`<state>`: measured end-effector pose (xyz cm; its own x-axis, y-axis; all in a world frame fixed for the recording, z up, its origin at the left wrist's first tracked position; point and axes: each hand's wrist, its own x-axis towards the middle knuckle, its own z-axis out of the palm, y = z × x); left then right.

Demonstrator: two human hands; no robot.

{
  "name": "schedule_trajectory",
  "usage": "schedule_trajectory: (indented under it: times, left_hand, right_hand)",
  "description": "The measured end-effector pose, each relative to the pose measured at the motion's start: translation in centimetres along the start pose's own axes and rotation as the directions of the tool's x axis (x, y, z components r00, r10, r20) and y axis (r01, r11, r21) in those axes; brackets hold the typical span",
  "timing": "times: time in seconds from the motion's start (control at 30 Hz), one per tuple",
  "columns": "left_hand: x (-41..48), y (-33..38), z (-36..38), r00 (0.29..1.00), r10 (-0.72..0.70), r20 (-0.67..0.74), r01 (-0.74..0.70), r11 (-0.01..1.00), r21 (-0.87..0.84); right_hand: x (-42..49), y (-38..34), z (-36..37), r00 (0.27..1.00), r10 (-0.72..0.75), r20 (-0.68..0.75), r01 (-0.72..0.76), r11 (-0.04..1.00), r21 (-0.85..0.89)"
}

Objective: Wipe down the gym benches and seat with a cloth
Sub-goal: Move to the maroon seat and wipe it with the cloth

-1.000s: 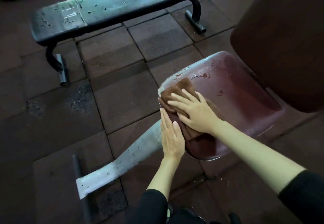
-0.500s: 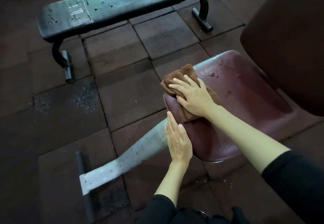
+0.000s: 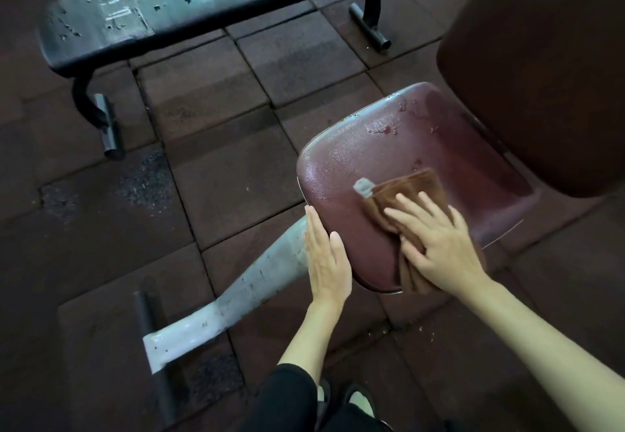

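Note:
A dark red padded seat [image 3: 365, 157] fills the middle right of the head view, with wet spots near its far edge. A folded brown cloth [image 3: 411, 183] with a small grey label lies on the seat's near part. My right hand [image 3: 439, 245] presses flat on the cloth, fingers spread and straight. My left hand [image 3: 326, 257] rests flat against the seat's near left edge, fingers straight. A worn black flat bench [image 3: 189, 2] with cracked, speckled padding stands across the top of the view.
The seat's dark red backrest [image 3: 548, 70] rises at the right. A grey metal frame beam [image 3: 243, 296] runs from under the seat to a dark foot bar at lower left. Brown rubber floor tiles [image 3: 209, 100] lie between seat and bench.
My right hand slid the cloth from the seat's far left front edge back toward me and to the right. My left hand stayed on the seat's near edge.

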<state>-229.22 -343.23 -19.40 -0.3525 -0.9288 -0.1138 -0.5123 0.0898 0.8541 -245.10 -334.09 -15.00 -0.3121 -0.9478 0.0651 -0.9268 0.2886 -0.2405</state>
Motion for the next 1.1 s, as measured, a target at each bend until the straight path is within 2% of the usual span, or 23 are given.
schedule_trajectory:
  times: [0.07,0.13,0.2,0.23,0.37,0.47,0.6,0.67,0.83,1.0,1.1]
  left_hand:
    - [0.4,-0.6,0.5,0.996,0.082,-0.028,-0.078,0.991,0.108]
    - [0.9,-0.5,0.5,0.992,0.119,-0.036,-0.108,0.968,0.228]
    - [1.2,-0.6,0.4,0.979,0.200,-0.022,-0.183,0.929,0.321]
    - [1.4,-0.7,0.3,0.974,0.228,-0.012,-0.209,0.912,0.353]
    - [1.6,-0.8,0.2,0.963,0.268,0.020,-0.252,0.878,0.407]
    - [1.7,-0.9,0.2,0.965,0.263,0.021,-0.247,0.872,0.422]
    - [2.0,-0.9,0.0,0.961,0.273,0.043,-0.264,0.861,0.436]
    - [2.0,-1.0,0.0,0.961,0.272,0.040,-0.261,0.854,0.450]
    - [1.5,-0.7,0.4,0.981,0.190,-0.040,-0.155,0.889,0.431]
    - [1.5,-0.7,0.1,0.978,0.207,0.006,-0.189,0.879,0.437]
    - [2.9,-0.1,-0.4,0.968,0.250,0.036,-0.236,0.843,0.483]
  right_hand:
    - [0.7,0.6,-0.2,0.969,0.243,-0.044,-0.242,0.970,0.033]
    - [1.9,0.0,-0.1,0.910,0.406,-0.086,-0.401,0.913,0.069]
    - [2.6,-1.5,0.3,0.867,0.486,-0.114,-0.478,0.874,0.090]
    - [2.4,-2.2,0.6,0.869,0.482,-0.115,-0.473,0.876,0.095]
    - [0.8,-2.7,1.3,0.987,0.157,-0.029,-0.157,0.988,-0.011]
    - [1.7,-1.7,1.2,1.000,0.009,0.020,-0.008,0.999,-0.032]
    - [4.8,-1.7,1.2,0.977,-0.186,0.102,0.192,0.980,-0.051]
    - [7.1,-1.9,1.4,0.972,-0.208,0.108,0.214,0.976,-0.043]
    - [12.3,-4.9,2.2,0.991,-0.085,0.099,0.087,0.996,-0.015]
    - [12.3,-3.8,2.2,0.970,-0.226,0.086,0.229,0.973,-0.019]
    - [12.8,-2.8,2.0,0.968,-0.238,0.079,0.240,0.971,-0.016]
